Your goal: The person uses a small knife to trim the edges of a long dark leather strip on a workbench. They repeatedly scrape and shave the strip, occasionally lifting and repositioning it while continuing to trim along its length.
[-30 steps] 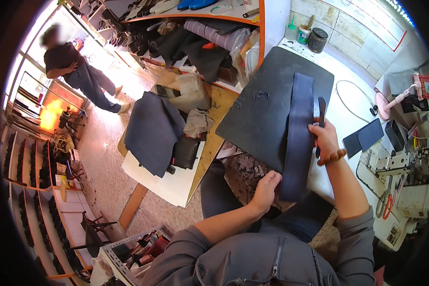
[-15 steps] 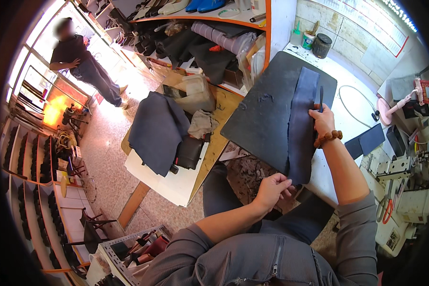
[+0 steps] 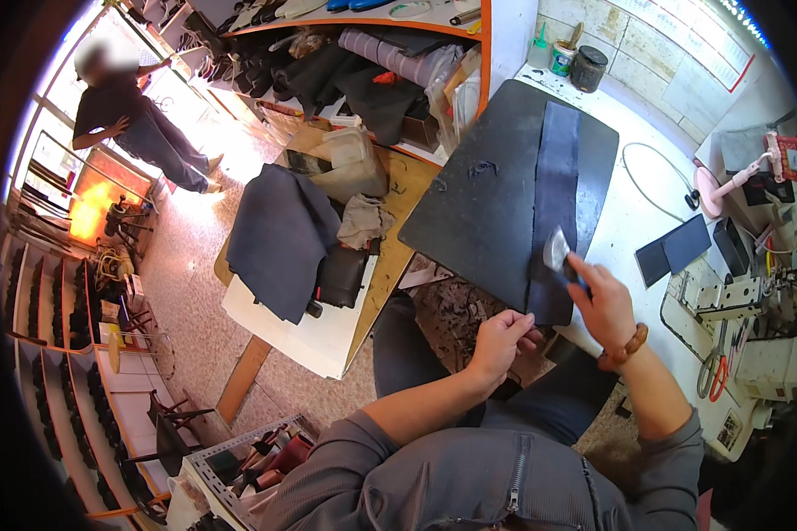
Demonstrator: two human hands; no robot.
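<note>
A long dark blue-black strip of leather-like sheet (image 3: 558, 168) lies lengthwise on the black cutting board (image 3: 469, 203), its near end at the board's front edge. My left hand (image 3: 503, 345) is closed, thumb and forefinger pinching at the strip's near left corner. In my right hand (image 3: 607, 305) is a knife with a broad, shiny blade (image 3: 556, 250); my fingers wrap round its handle. The blade stands over the strip's lower half; whether it touches the surface I cannot tell. A beaded bracelet (image 3: 624, 348) circles my right wrist.
Left of the board, a dark folded sheet (image 3: 283, 239), a grey rag (image 3: 365, 221) and a black case (image 3: 344, 276) lie on a low table. Jars (image 3: 588, 69) stand behind the board. Red-handled scissors (image 3: 718, 376) lie at right. A person (image 3: 133, 115) stands by the doorway.
My right hand has come down toward me along the strip with the knife, whose blade now shows broadside. My left hand stays near the strip's end. The standing person has raised an arm.
</note>
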